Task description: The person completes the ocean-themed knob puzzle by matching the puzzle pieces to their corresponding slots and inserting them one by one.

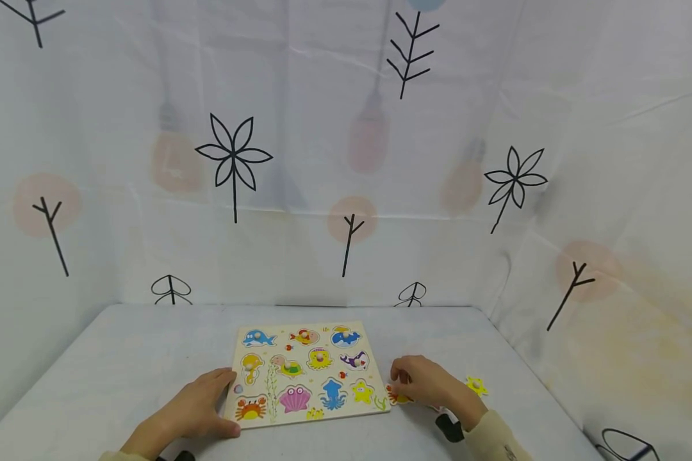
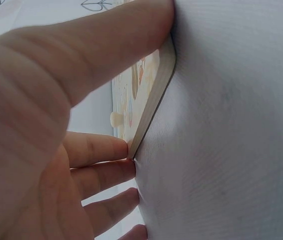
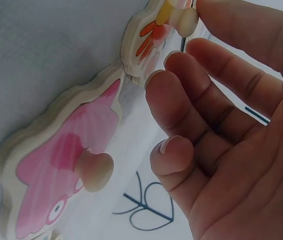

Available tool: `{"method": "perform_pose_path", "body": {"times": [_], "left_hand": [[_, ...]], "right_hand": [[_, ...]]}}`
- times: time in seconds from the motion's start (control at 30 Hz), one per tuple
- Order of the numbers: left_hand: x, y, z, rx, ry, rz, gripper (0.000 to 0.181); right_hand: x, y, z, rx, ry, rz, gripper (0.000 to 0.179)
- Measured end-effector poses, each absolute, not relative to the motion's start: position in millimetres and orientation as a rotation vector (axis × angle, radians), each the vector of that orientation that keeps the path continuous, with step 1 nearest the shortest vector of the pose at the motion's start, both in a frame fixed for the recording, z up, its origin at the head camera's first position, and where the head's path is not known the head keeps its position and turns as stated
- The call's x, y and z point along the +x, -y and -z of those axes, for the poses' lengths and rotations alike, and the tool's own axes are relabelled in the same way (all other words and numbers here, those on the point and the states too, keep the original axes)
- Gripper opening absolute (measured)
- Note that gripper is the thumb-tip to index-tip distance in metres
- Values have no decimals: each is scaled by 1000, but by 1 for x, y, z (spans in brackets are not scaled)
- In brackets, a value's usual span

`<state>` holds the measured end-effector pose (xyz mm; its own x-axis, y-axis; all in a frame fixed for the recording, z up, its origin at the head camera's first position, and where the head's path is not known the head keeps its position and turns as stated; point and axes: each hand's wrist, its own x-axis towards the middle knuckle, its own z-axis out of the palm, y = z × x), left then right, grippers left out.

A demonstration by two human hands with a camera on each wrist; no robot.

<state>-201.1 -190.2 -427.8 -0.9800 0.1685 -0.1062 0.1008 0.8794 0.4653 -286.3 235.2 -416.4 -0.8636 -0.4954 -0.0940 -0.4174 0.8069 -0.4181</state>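
A pale wooden puzzle board point(image 1: 268, 382) with sea animals lies flat on the table. Knobs stand on pictures in its upper rows; the bottom row's crab, shell, squid and starfish pictures show none. My left hand point(image 1: 193, 404) rests against its near left corner, thumb at the corner and fairly straight fingers touching the left edge. Right of the board, my right hand point(image 1: 429, 381) is over a loose orange crab piece point(image 3: 151, 42), thumb and index fingertips right at its knob point(image 3: 186, 22), other fingers bent. Beside it lies a pink shell piece point(image 3: 64, 157) with a knob.
Farther right, behind the right wrist, lies a yellow starfish piece point(image 1: 477, 385). The white-covered table point(image 1: 132, 346) meets a hanging white cloth point(image 1: 300, 256) with printed plants and bulbs at the back and sides. A dark wrist strap point(image 1: 450, 428) shows at the right sleeve.
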Motion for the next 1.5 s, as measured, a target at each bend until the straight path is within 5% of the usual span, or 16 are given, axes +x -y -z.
{"method": "perform_pose_path", "body": {"times": [1.5], "left_hand": [[-204, 192, 435, 230, -2915, -713, 102]], "right_hand": [[-282, -234, 410, -904, -2786, 594, 7]]}}
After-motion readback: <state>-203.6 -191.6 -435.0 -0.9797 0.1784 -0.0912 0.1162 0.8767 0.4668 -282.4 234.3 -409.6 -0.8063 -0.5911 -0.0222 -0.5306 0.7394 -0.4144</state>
